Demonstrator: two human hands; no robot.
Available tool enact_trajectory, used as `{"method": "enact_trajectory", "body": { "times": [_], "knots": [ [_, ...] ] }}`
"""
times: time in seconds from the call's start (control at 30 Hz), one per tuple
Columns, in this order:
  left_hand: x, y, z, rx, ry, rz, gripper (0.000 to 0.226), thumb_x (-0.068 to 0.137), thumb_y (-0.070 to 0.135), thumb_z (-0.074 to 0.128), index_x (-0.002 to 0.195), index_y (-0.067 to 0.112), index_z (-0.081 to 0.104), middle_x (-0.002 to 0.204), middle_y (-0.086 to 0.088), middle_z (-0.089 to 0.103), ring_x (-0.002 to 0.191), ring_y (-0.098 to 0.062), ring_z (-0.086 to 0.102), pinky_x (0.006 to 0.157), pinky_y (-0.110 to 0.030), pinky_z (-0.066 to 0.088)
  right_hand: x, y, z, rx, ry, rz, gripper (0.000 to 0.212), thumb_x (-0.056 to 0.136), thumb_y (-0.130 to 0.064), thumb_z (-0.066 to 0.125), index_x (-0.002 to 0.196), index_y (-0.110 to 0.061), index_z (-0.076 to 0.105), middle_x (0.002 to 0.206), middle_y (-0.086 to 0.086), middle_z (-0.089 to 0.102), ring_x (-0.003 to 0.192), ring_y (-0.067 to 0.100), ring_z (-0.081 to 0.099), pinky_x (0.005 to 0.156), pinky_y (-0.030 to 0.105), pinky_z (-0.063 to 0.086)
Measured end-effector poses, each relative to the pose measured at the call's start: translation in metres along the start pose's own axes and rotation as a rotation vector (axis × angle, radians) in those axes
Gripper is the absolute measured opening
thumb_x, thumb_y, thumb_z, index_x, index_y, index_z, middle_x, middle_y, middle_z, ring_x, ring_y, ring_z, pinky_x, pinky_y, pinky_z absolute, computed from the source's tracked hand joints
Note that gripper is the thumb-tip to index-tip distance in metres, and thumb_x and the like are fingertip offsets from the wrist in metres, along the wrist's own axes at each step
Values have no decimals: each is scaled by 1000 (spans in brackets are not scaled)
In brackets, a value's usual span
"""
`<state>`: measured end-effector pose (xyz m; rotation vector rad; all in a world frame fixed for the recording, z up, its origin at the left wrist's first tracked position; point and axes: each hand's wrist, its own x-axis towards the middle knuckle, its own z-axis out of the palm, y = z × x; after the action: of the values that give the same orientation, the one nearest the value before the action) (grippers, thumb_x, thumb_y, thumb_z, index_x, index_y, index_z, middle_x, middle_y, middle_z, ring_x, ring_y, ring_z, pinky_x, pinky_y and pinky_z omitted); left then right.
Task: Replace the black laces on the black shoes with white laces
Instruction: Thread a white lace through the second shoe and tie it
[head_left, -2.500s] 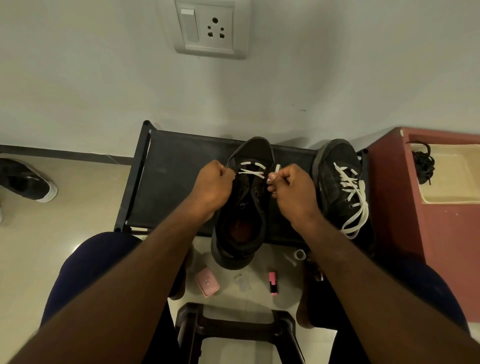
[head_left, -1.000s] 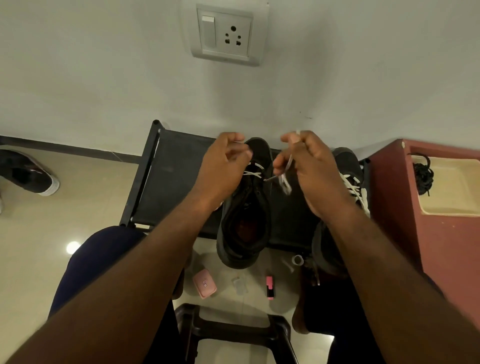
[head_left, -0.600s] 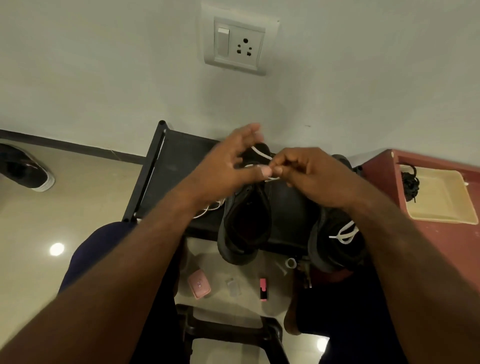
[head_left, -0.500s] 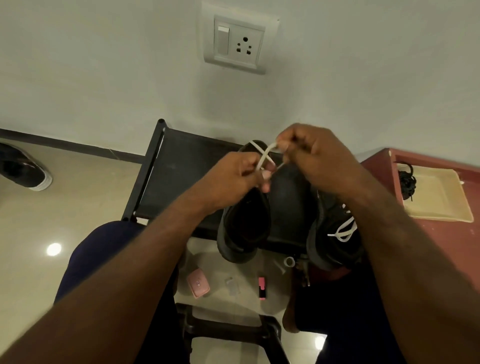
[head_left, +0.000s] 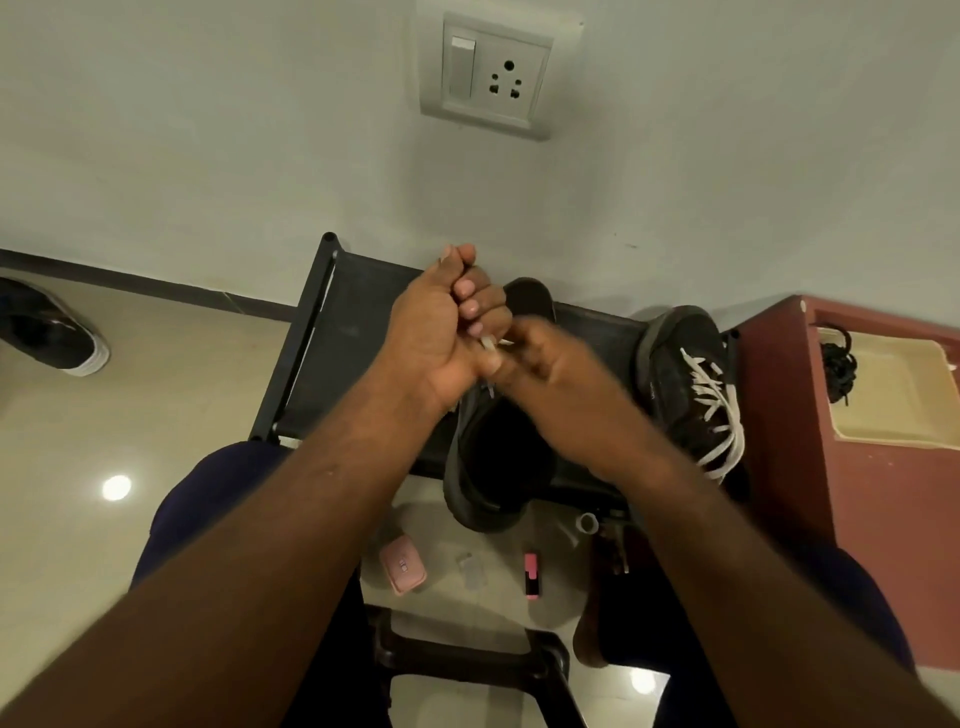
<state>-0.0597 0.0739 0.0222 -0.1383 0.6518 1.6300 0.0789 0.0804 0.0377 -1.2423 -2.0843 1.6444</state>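
Two black shoes stand on a low black rack (head_left: 343, 332). The middle shoe (head_left: 498, 467) lies under my hands, its lacing mostly hidden. My left hand (head_left: 447, 327) is raised above its toe with fingers curled, a bit of white lace (head_left: 491, 344) showing at my fingertips. My right hand (head_left: 545, 364), blurred, meets the left one and pinches the same lace. The right shoe (head_left: 685, 379) carries a white lace (head_left: 719, 410) through its eyelets, with loose ends hanging. A bundle of black laces (head_left: 836, 364) lies in a cream tray (head_left: 893, 395).
The tray sits on a red-brown cabinet (head_left: 852, 493) at the right. On the floor below the rack lie a pink case (head_left: 402, 565), a pink-and-black marker (head_left: 531, 576) and small clear bits. Another shoe (head_left: 52, 332) sits far left. A black stool (head_left: 467, 654) stands between my knees.
My hands lifted off the middle shoe, crossed the lace ends above it, then drew together; my left hand now stands higher with its fist turned up. The view swung slightly.
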Motion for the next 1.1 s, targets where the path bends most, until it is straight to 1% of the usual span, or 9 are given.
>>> {"method": "enact_trajectory", "body": {
  "times": [0.07, 0.17, 0.3, 0.4, 0.47, 0.57, 0.7, 0.93, 1.1],
  "knots": [
    [3, 2, 1, -40, 15, 36, 27, 105, 24, 36, 86, 12, 49, 50, 5, 38, 39, -5, 32, 36, -18, 29, -5, 5, 11, 143, -128, 6, 25, 102, -26, 53, 112, -5, 62, 76, 1, 68, 73, 19, 65, 75, 41, 55],
    [10, 14, -8, 259, 149, 177, 27, 107, 25, 32, 93, 12, 50, 56, 4, 44, 46, -7, 39, 44, -20, 34, -6, 10, -2, 278, -36, 116, 27, 106, -22, 44, 96, -9, 66, 55, -2, 44, 49, 14, 44, 54, 32, 46],
    [13, 10, -19, 961, 267, 234, 24, 106, 25, 35, 104, 13, 55, 84, -4, 66, 76, -19, 67, 68, -27, 56, 3, 25, -37, 566, 429, 201, 30, 107, -27, 40, 88, -13, 59, 52, -4, 36, 42, 10, 31, 44, 25, 28],
    [6, -3, -24, 1470, 174, 149, 29, 99, 41, 50, 112, 17, 59, 100, -2, 66, 88, -18, 67, 78, -33, 58, 10, 32, -65, 863, 813, 53, 30, 108, -29, 34, 89, -15, 53, 52, -4, 39, 43, 11, 36, 44, 23, 31],
    [-8, -9, -26, 1758, 23, 96, 30, 94, 42, 59, 114, 19, 62, 99, 2, 65, 89, -12, 64, 76, -24, 53, 14, 39, -76, 888, 892, 48, 26, 107, -24, 34, 97, -14, 55, 57, -3, 49, 48, 12, 44, 47, 23, 37],
    [-31, -22, -28, 2058, -200, -6, 43, 92, 38, 63, 132, 24, 57, 119, 1, 56, 112, -17, 57, 91, -25, 48, 14, 53, -61, 724, 643, 194, 21, 106, -13, 39, 104, -13, 60, 78, 2, 65, 62, 13, 60, 55, 24, 48],
    [-40, -32, -28, 2297, -169, 36, 58, 96, 33, 58, 148, 24, 36, 142, -2, 40, 128, -20, 44, 104, -32, 41, 15, 66, -38, 558, 319, 292, 18, 103, -5, 45, 106, -10, 62, 92, 12, 69, 79, 20, 68, 69, 30, 55],
    [-36, -34, -30, 2232, -66, 91, 34, 93, 36, 61, 125, 23, 62, 108, 5, 49, 101, -14, 54, 87, -28, 47, 28, 84, -30, 407, 320, 332, 15, 98, -1, 55, 107, -12, 61, 100, 10, 74, 90, 22, 72, 80, 32, 58],
    [-34, -31, -31, 2133, -44, 73, 37, 90, 36, 66, 124, 21, 62, 112, 3, 58, 90, -9, 55, 85, -26, 48, 34, 89, -29, 198, 382, 256, 7, 94, -4, 64, 97, -9, 68, 85, 7, 73, 75, 14, 68, 71, 27, 58]
  ]
}}
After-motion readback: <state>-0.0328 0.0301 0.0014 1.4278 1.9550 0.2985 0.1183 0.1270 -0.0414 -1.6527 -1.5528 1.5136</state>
